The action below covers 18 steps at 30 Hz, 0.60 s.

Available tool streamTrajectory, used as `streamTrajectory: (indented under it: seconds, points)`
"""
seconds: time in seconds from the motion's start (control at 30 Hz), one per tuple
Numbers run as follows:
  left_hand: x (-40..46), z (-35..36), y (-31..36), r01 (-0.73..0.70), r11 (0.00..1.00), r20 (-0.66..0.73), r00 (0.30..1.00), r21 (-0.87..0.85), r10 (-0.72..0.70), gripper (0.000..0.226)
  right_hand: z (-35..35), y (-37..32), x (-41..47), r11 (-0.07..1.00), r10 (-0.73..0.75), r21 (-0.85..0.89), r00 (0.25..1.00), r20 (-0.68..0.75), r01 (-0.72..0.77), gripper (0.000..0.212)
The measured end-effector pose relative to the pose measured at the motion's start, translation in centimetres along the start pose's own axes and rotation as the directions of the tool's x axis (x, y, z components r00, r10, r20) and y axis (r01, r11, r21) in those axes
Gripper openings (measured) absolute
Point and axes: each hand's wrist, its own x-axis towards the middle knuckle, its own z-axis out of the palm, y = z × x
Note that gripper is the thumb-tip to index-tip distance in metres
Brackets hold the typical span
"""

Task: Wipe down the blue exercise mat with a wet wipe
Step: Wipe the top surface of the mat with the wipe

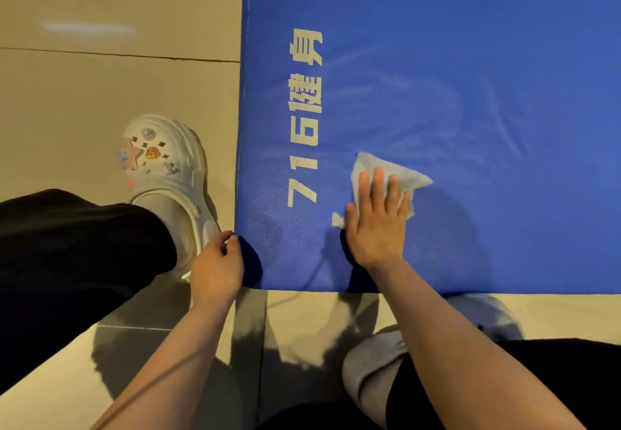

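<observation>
Blue padded exercise mat (470, 60) with pale printed characters, lying flat on beige floor tiles (100, 77). Right hand (378, 224), fingers spread flat, presses a crumpled white wet wipe (373, 166) onto the mat. Left hand (218, 268), grip curled, pinches the mat's near-left edge.

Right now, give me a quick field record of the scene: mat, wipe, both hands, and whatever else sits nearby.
mat: blue exercise mat flat on tiled floor, white print near its left edge
wipe: white wet wipe spread on the mat, right of the print
right hand: right hand flat, palm down, pressing the wipe
left hand: left hand curled at the mat's near-left corner, touching its edge
streaks: faint streaks on the mat beyond the wipe
nearby: white clog with charms left of the mat
</observation>
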Motion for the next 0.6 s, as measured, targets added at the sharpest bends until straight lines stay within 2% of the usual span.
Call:
streamTrajectory:
  seconds: [0.07, 0.13, 0.23, 0.33, 0.4, 0.47, 0.5, 0.53, 0.6]
  points:
    - [-0.4, -0.1, -0.8, 0.045, 0.999, -0.015, 0.999, 0.018, -0.045, 0.035, 1.3, -4.7, -1.7, 0.965, -0.247, -0.067, 0.966, 0.072, 0.252, 0.063]
    - [-0.8, -0.2, -1.5, 0.097, 0.995, -0.018, 0.995, 0.033, -0.097, 0.036, 2.2, -8.3, -4.5, 0.898, -0.407, -0.114, 0.901, 0.149, 0.424, 0.065]
    - [-1.3, -0.1, -2.0, 0.140, 0.990, -0.048, 0.989, 0.031, -0.138, 0.036, 3.7, -10.0, -8.8, 0.761, -0.594, -0.135, 0.766, 0.246, 0.634, 0.061]
    - [-2.4, 0.6, -1.9, 0.020, 0.999, -0.039, 0.999, 0.040, -0.018, 0.025, 4.2, -8.7, -9.2, 0.634, -0.667, -0.223, 0.669, 0.327, 0.741, 0.059]
    - [-3.0, 1.1, -1.9, -0.023, 1.000, -0.029, 0.999, 0.003, 0.023, 0.021, 3.2, -8.4, -7.0, 0.647, -0.668, -0.214, 0.680, 0.302, 0.731, 0.059]
    - [-3.1, 1.2, -2.3, -0.038, 0.999, -0.004, 0.999, -0.011, 0.038, 0.024, 1.7, -8.3, -2.7, 0.678, -0.657, -0.197, 0.704, 0.269, 0.708, 0.069]
    - [-3.0, 1.2, -2.5, -0.061, 0.998, 0.016, 0.998, 0.009, 0.061, 0.029, 1.0, -8.1, -0.1, 0.724, -0.616, -0.182, 0.742, 0.263, 0.665, 0.072]
    - [-3.0, 1.2, -2.8, -0.100, 0.994, 0.040, 0.994, 0.044, 0.098, 0.035, 0.1, -7.7, 2.7, 0.811, -0.542, -0.107, 0.807, 0.233, 0.576, 0.072]
    - [-2.7, 1.2, -2.9, -0.202, 0.970, 0.087, 0.978, 0.135, 0.192, 0.046, -1.7, -5.5, 8.3, 0.962, -0.272, 0.013, 0.948, 0.164, 0.273, 0.071]
